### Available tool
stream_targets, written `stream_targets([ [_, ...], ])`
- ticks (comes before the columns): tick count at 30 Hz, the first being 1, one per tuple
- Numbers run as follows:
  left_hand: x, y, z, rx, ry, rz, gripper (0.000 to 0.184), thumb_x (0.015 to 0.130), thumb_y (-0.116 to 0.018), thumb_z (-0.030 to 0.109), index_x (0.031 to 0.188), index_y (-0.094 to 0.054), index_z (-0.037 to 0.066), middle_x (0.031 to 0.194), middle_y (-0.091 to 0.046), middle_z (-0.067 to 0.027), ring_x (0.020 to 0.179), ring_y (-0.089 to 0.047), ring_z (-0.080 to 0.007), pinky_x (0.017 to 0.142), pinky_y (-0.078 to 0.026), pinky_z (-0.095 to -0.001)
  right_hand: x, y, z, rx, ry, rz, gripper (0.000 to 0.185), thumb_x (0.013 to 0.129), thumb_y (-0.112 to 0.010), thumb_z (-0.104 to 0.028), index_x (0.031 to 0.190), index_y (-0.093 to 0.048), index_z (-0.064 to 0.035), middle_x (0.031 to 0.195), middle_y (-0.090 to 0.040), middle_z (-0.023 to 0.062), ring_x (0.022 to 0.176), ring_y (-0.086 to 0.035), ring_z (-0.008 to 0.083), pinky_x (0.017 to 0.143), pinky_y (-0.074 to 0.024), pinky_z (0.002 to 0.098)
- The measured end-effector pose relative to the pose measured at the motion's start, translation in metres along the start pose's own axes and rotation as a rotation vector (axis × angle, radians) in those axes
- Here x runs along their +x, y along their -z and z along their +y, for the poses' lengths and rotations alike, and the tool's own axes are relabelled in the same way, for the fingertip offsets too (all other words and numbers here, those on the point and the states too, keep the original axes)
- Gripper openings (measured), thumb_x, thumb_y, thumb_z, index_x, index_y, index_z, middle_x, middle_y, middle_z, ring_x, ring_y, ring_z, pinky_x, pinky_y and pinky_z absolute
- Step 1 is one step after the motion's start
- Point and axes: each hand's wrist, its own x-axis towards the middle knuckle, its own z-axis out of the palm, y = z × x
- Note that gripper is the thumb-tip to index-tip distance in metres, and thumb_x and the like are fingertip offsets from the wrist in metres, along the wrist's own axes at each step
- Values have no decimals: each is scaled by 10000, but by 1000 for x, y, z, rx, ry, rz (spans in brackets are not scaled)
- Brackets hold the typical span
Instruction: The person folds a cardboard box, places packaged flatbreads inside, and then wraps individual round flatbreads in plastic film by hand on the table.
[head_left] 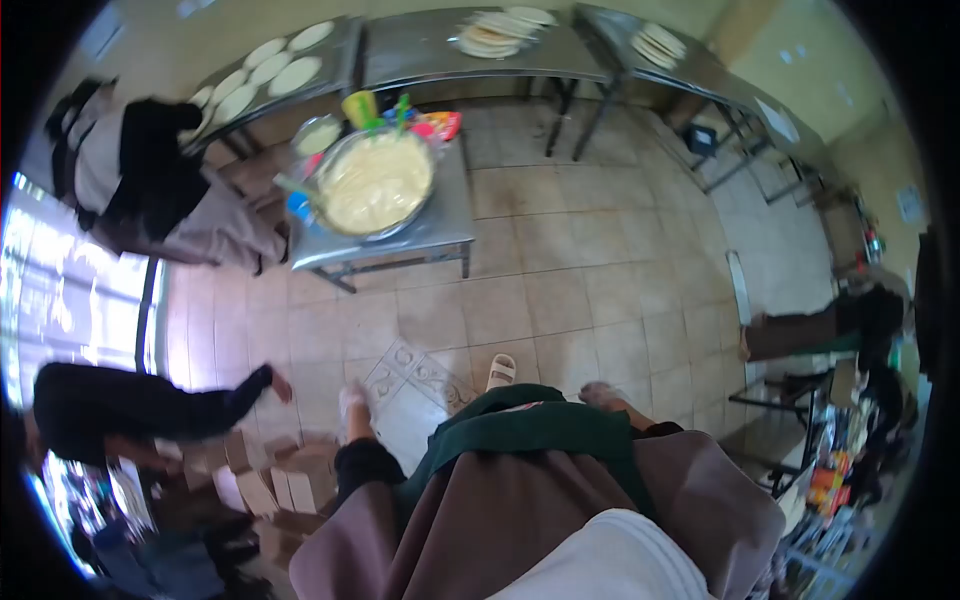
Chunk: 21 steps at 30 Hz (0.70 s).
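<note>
My left hand (354, 398) hangs low at my left side above the tiled floor, with a pale, glove-like covering on it. On the other side, my right hand (602, 395) hangs beside my dark green apron (540, 440) and also looks covered by something thin and clear. Both are small and blurred, so their fingers cannot be made out, and nothing held shows in either. Ahead of me, a large metal bowl (433, 190) full of creamy pale batter (375, 185) stands on a small metal table (450, 215), well apart from both hands.
White round flat pieces (295, 76) lie on the back-left table, with stacks (500, 35) on other tables. A person (170, 190) stands left of the bowl; another person's sleeve (150, 400) reaches in nearby. Cardboard boxes (300, 480) lie lower left. Someone (850, 325) stands at right.
</note>
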Motion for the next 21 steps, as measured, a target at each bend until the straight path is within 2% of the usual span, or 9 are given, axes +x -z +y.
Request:
stream_targets([
  [1, 51, -53, 36, -314, -58, -151, 490, 838, -453, 400, 1024, -597, -30, 1059, -592, -238, 982, -553, -371, 824, -426, -410, 32, -6, 25, 43, -22, 11, 416, 810, -482, -345, 1151, -574, -126, 1277, -494, 122, 1152, -485, 309, 968, -387, 411],
  [2, 63, -93, 93, -505, -130, -293, 251, 881, -496, 289, 1012, -553, 83, 865, -583, -51, 780, -556, -201, 639, -464, -334, 63, -14, 51, 148, -83, 200, 424, 816, -460, -346, 1163, -561, -123, 1291, -481, 115, 1179, -457, 299, 986, -368, 397],
  [3, 22, -92, 176, 102, -309, -223, 438, 831, -460, 384, 1063, -615, 47, 1033, -622, -193, 955, -585, -287, 816, -433, -383, 78, -20, 66, 246, -148, 384, 432, 823, -439, -346, 1175, -549, -121, 1305, -468, 108, 1205, -430, 288, 1004, -349, 383],
  [4, 80, -167, 196, -409, -402, -499, 196, 893, -440, 159, 1054, -540, 109, 826, -539, -8, 720, -542, -176, 618, -455, -315, 72, -6, 69, 278, -169, 392, 432, 823, -439, -346, 1175, -549, -121, 1305, -468, 108, 1205, -430, 288, 1004, -349, 383],
  [7, -30, -195, 338, 56, -971, -477, 282, 889, -502, 255, 1098, -533, 69, 957, -586, -39, 814, -570, -160, 732, -459, -279, 67, 48, 74, 312, -163, 313, 449, 839, -396, -353, 1195, -532, -117, 1311, -463, 105, 1247, -381, 264, 1036, -305, 355],
  [12, -83, -236, 431, -150, -714, -1237, 349, 905, -495, 295, 1137, -520, 35, 1007, -585, -81, 846, -568, -153, 763, -458, -253, 38, 148, 49, 765, -463, 432, 479, 787, -500, -328, 1207, -530, -98, 1275, -501, 117, 1189, -454, 288, 994, -361, 362],
  [16, -52, -274, 462, 31, -934, -1344, 330, 906, -496, 281, 1117, -529, 30, 966, -591, -76, 815, -569, -145, 733, -468, -262, 40, 172, 41, 1022, -541, 449, 468, 775, -523, -322, 1195, -546, -119, 1239, -530, 132, 1164, -482, 296, 977, -380, 372],
  [18, -32, -294, 477, 451, -1605, -1082, 281, 904, -491, 240, 1085, -546, 31, 908, -593, -62, 811, -564, -138, 694, -471, -263, 32, 166, 28, 1121, -584, 386, 459, 772, -531, -314, 1190, -551, -127, 1232, -535, 133, 1158, -487, 294, 971, -385, 372],
  [21, -37, -322, 526, 310, -1047, -1287, 253, 867, -511, 192, 1059, -570, 38, 891, -610, -74, 824, -562, -136, 689, -471, -264, 4, 201, 11, 1250, -683, 330, 442, 769, -549, -299, 1177, -562, -128, 1195, -556, 143, 1132, -508, 296, 953, -400, 372],
])
